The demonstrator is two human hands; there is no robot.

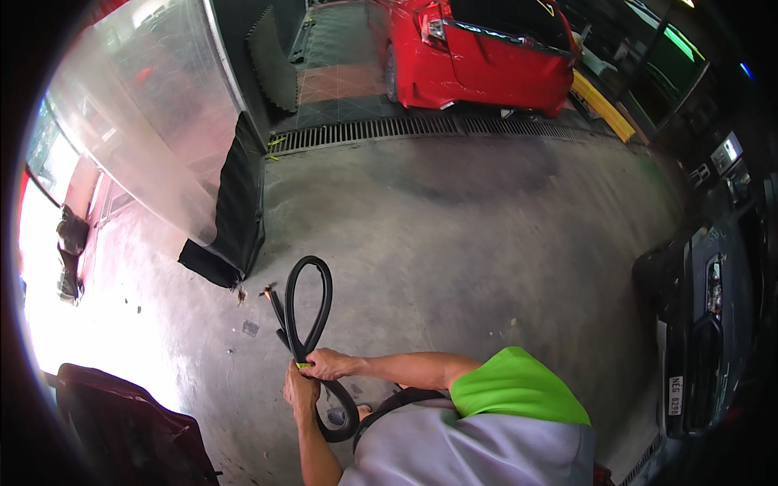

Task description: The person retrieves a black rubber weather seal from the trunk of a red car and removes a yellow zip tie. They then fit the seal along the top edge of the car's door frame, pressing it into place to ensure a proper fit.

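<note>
Head view:
1. Left hand [301, 392] and right hand [331, 364] grip the looped black hose [327, 292] beside its yellow band [303, 365].
2. It's over the floor [486, 259], near the curtain's [235, 235] lower corner.
3. I'd pinch firmly; loops may spring.

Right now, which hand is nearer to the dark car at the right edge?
Right. The right hand, on the black hose, is left of the dark car; the left hand, also on the hose, sits a little farther left.
</note>
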